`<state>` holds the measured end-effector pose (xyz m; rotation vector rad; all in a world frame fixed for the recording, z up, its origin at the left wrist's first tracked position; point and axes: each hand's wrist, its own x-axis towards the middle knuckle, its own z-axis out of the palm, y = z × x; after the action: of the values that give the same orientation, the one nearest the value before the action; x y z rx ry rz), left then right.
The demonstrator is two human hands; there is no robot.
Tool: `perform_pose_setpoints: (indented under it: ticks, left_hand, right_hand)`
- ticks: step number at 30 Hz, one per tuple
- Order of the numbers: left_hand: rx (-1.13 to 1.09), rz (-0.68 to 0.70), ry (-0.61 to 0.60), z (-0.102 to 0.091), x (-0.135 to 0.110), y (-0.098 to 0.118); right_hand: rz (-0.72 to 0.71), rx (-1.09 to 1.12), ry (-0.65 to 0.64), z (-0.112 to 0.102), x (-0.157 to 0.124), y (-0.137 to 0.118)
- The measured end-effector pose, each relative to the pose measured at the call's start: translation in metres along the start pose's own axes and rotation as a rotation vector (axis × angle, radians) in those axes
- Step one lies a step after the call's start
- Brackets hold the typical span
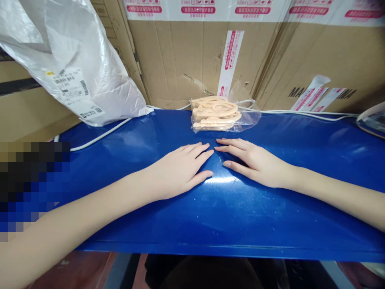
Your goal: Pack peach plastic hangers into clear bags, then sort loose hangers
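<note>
My left hand point(177, 168) lies flat, palm down, on the glossy blue table point(210, 216), fingers stretched toward the middle. My right hand point(255, 162) lies flat beside it, palm down, fingertips nearly touching those of the left. Neither hand holds anything. Just beyond the fingertips rests a clear plastic bag of peach-coloured plastic hangers point(217, 113), at the table's far edge, untouched.
Large cardboard boxes point(186, 60) with pink-printed tape wall off the back. A white plastic mailer bag point(75, 60) with a label leans at the far left. A white cable point(99, 136) runs along the rear of the table. A pale object point(373, 120) shows at the right edge.
</note>
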<state>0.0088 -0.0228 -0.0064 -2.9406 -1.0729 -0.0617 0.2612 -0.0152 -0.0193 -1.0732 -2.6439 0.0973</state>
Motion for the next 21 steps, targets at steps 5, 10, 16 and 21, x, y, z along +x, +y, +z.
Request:
perform_pose_setpoints:
  ticks: [5,10,16,21]
  left_hand:
    - [-0.106,0.021,0.07,-0.002,-0.003,0.003]
    - [-0.538,-0.184,0.422,-0.028,0.022,-0.002]
    - [-0.791,-0.664,0.554,-0.05,0.083,-0.043]
    - [-1.006,-0.676,0.44,-0.037,0.109,-0.057]
  right_hand:
    - [-0.028,-0.007,0.037,0.0,-0.001,-0.002]
    - [-0.141,-0.116,0.297,-0.029,0.014,-0.006]
    - [0.056,-0.2,0.245,-0.065,0.067,0.028]
    - [0.397,-0.073,0.178,-0.06,0.085,0.068]
